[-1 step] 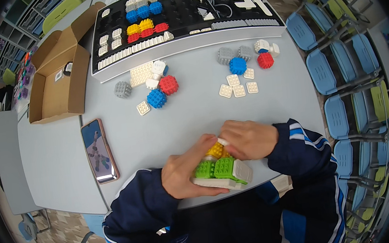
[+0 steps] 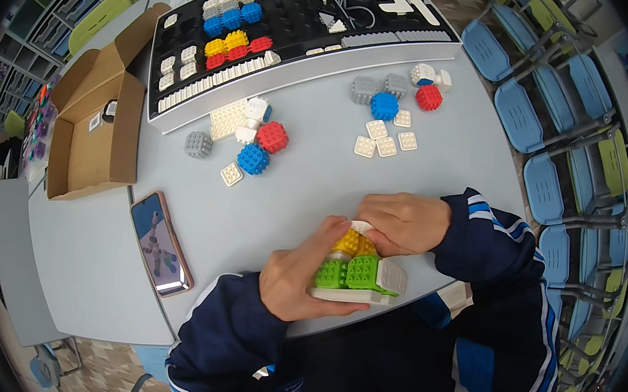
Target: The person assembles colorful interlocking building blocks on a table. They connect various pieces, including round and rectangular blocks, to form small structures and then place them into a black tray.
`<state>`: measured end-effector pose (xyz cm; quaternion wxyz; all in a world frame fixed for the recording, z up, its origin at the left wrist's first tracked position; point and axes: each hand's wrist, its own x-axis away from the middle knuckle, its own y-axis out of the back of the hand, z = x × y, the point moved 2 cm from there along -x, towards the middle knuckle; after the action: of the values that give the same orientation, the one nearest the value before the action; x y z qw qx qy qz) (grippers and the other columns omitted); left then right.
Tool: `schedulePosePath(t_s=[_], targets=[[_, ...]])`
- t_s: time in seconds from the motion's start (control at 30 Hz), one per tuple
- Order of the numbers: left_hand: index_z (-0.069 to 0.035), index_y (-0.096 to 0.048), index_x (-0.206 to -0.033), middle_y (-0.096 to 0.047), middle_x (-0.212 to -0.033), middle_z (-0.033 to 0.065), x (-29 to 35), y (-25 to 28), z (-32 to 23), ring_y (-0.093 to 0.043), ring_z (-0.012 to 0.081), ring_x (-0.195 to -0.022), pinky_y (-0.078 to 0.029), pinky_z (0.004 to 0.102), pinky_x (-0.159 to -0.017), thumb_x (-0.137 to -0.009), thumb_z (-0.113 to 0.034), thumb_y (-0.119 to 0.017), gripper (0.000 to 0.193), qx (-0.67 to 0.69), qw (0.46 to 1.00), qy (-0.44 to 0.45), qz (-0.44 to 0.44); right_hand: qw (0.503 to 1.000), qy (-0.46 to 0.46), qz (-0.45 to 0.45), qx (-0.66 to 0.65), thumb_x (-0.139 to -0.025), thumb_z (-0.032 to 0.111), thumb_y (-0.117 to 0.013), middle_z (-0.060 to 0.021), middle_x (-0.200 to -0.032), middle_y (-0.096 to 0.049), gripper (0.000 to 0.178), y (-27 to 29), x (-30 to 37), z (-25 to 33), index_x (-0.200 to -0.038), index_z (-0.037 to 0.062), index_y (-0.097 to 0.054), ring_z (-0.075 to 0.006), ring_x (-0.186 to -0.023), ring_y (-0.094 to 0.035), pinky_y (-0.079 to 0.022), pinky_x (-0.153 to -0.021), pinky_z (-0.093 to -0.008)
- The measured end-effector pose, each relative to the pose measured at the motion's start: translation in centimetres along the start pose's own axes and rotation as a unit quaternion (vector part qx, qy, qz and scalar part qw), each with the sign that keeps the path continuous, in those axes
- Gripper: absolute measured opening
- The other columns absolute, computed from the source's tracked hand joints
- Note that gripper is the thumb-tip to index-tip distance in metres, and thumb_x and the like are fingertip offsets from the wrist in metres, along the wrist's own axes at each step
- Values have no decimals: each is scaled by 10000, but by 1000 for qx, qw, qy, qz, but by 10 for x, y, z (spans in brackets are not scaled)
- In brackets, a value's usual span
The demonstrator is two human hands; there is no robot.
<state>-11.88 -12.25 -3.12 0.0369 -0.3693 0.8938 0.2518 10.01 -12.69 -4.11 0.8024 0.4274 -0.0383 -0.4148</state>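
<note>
Two hands at lower centre: left hand (image 2: 296, 278) wraps its fingers around the green, yellow and white block model (image 2: 356, 272) at the table (image 2: 313, 188) edge; right hand (image 2: 405, 222) clamps fingers on its top.

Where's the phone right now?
In the head view, the phone lies screen-up on the grey table, left of the left hand, below the cardboard box.

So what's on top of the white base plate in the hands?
On the white base plate sit green blocks and yellow blocks. The left hand and right hand cover the rest.
</note>
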Motion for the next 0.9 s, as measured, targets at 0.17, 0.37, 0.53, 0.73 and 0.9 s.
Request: schedulePosePath(t_s=[0.17, 0.37, 0.53, 0.73, 0.9], targets=[[36, -512, -1346, -563, -1327, 258, -3, 7, 4, -684, 331, -1068, -535, 332, -920, -608, -256, -942, 903, 51, 998, 18, -23, 988, -114, -8, -103, -984, 118, -483, -156, -910, -616, 172, 21, -4, -5, -1053, -14, -569, -309, -800, -629, -527, -705, -366], [14, -565, -1304, -545, -1326, 281, -6, 7, 4, -596, 343, -1217, -480, 345, -977, -585, -171, -952, 838, 19, 999, 36, -26, 926, -210, -125, -289, -1056, 174, -363, -155, -1169, -646, 399, 37, -4, 6, -1415, 18, -439, -193, -959, -660, -540, -848, -336], [37, -572, -1284, -537, -1320, 269, -10, 8, -2, -586, 324, -1213, -458, 351, -996, -602, -158, -944, 801, -2, 994, 72, -85, 983, -144, -48, -101, -983, 154, -567, -196, -1060, -601, 425, 36, -13, 37, -1365, 5, -455, -311, -907, -635, -515, -816, -332], [22, -580, -1261, -551, -1309, 236, -8, -1, 2, -630, 316, -1129, -507, 349, -930, -623, -182, -931, 757, 22, 991, 84, -98, 991, -108, -60, -53, -900, 96, -665, -193, -998, -609, 403, 15, -15, 34, -1255, 1, -499, -376, -863, -644, -521, -725, -402], [21, -586, -1245, -564, -1307, 213, -10, -3, -2, -627, 310, -1126, -505, 346, -930, -634, -164, -923, 722, 42, 992, 93, -77, 991, -99, -61, -62, -924, 56, -612, -207, -1065, -630, 352, 18, -13, 27, -1255, 3, -508, -387, -934, -656, -541, -748, -383]])
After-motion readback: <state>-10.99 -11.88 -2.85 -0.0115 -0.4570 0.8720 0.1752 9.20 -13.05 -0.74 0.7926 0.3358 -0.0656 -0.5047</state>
